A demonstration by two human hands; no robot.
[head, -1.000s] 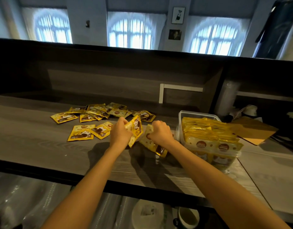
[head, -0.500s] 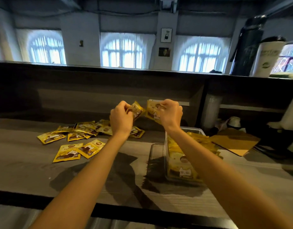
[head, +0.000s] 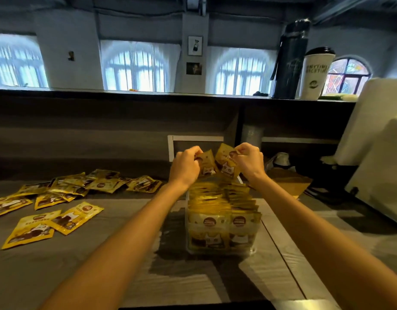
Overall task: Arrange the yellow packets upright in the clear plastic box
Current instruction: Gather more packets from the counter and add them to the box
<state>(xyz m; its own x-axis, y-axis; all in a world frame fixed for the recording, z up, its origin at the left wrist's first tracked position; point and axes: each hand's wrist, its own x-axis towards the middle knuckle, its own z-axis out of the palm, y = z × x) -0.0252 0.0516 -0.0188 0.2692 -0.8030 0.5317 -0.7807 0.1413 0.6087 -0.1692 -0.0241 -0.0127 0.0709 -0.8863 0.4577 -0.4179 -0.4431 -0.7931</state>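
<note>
Packets (head: 227, 161) above clear box (head: 219, 250).

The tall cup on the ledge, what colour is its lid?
Black lid on the white cup, head view.

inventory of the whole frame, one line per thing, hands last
clear plastic box: one, clear, on the counter, centre-right
boxed packets: many, yellow, upright in two rows inside the box
loose packets: a dozen or more, yellow, flat on the counter, left
left packet: one, yellow, above the box's far end
right packet: one, yellow, beside it
counter: one, grey wood grain, foreground
cardboard sheet: one, brown, right of the box
bottle: one, dark, on the ledge, upper right
cup: one, white with dark lid, beside the bottle
framed pictures: two, on the wall between windows
left hand: pinches the left packet
right hand: pinches the right packet
</note>
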